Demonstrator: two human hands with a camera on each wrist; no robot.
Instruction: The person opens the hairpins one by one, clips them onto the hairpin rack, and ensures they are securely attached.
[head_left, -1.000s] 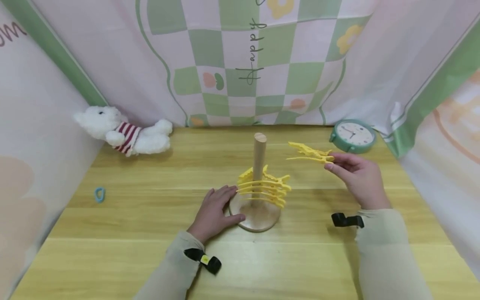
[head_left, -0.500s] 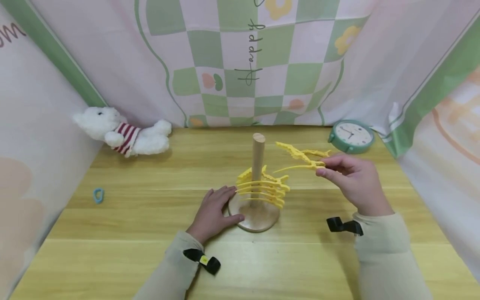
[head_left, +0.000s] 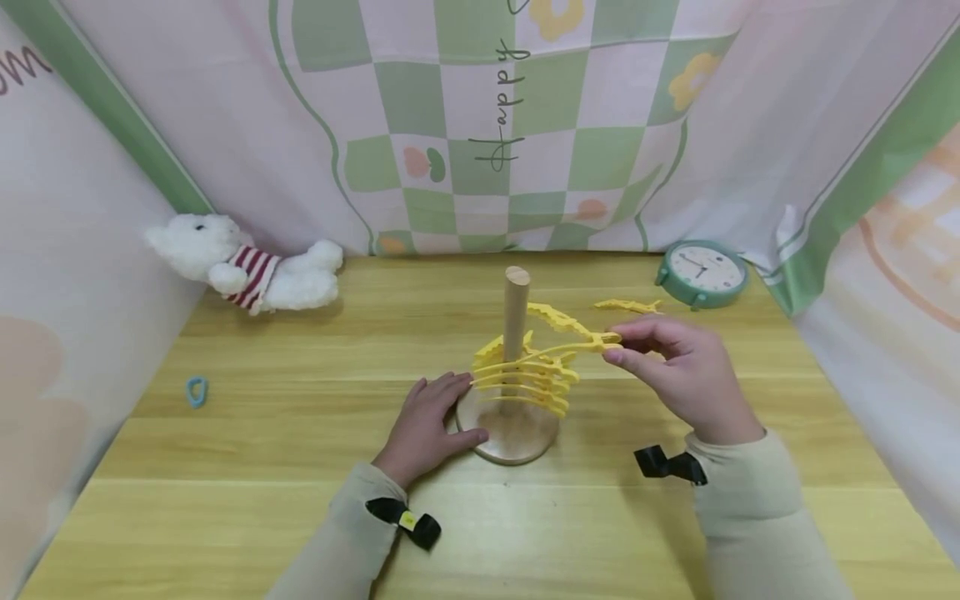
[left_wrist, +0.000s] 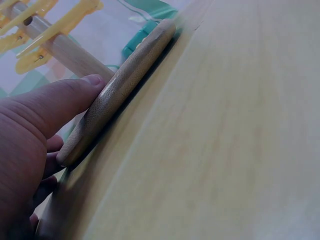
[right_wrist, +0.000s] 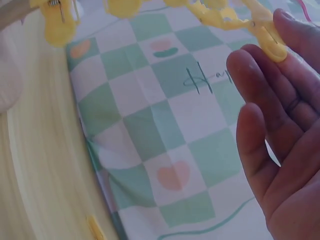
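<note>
A wooden stand with a round base (head_left: 512, 442) and an upright post (head_left: 516, 312) is on the table. Several yellow alligator hair clips (head_left: 532, 383) are stacked low around the post. My left hand (head_left: 431, 425) holds the base's left edge; in the left wrist view the thumb (left_wrist: 75, 95) presses on top of the disc. Between thumb and fingertips, my right hand (head_left: 678, 375) pinches the tail of another yellow hair clip (head_left: 558, 318). That clip's jaws are spread, with their tips at the post above the stack. In the right wrist view the clip (right_wrist: 265, 30) is partly cut off.
One more yellow hair clip (head_left: 628, 307) lies on the table behind my right hand. A green alarm clock (head_left: 703, 273) is at the back right, a white plush toy (head_left: 300, 279) at the back left. A small blue ring (head_left: 197, 392) lies at left.
My right hand has moved left and slightly down, bringing the hair clip from right of the stand to the post. The clip on the table behind has come into sight. My left hand stays put.
</note>
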